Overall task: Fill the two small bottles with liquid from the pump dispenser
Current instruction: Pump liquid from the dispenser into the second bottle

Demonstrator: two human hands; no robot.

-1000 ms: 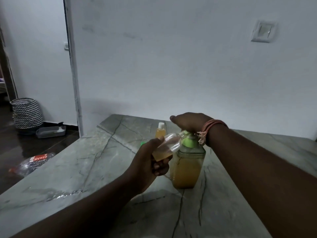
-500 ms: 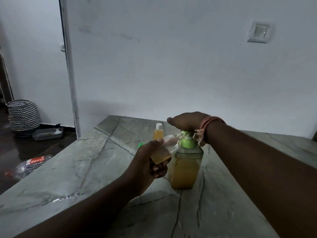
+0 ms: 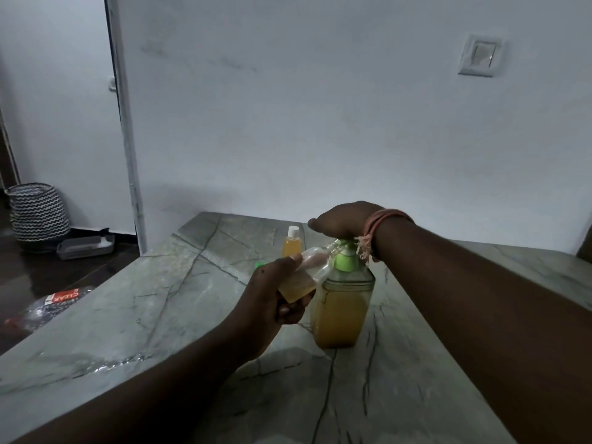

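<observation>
left hand (image 3: 269, 299) has a grip around a small clear bottle (image 3: 304, 277), tilted, neck up against the spout of the pump dispenser (image 3: 342, 302). fingers curled under the base, thumb along the top. amber liquid pooled in the low end, about a third full; rest of the bottle transparent, soft rounded shoulders, thin plastic.

right hand (image 3: 342, 221) lies palm-down on the green pump head, fingers fairly straight, pressing rather than wrapping. orange thread band (image 3: 381, 222) on the wrist, frayed ends hanging beside the pump collar.

dispenser stands upright on the tabletop (image 3: 166, 302), near centre. squarish clear body with rounded corners, ribbed band at the shoulder, lime-green collar, amber liquid filling most of it.

second small bottle (image 3: 292, 243) stands upright behind the held one, well apart from the dispenser, white cap on, full of the same amber liquid. a small green cap (image 3: 261, 265) peeks out on the tabletop just behind the left hand.

tabletop is grey-green polished stone with dark veins, a wet streak near the left edge.

floor at left: zigzag-pattern basket (image 3: 38, 213), grey tray (image 3: 85, 248), crumpled clear plastic bottle (image 3: 48, 307) with a red label. wall switch (image 3: 479, 59) upper right.
</observation>
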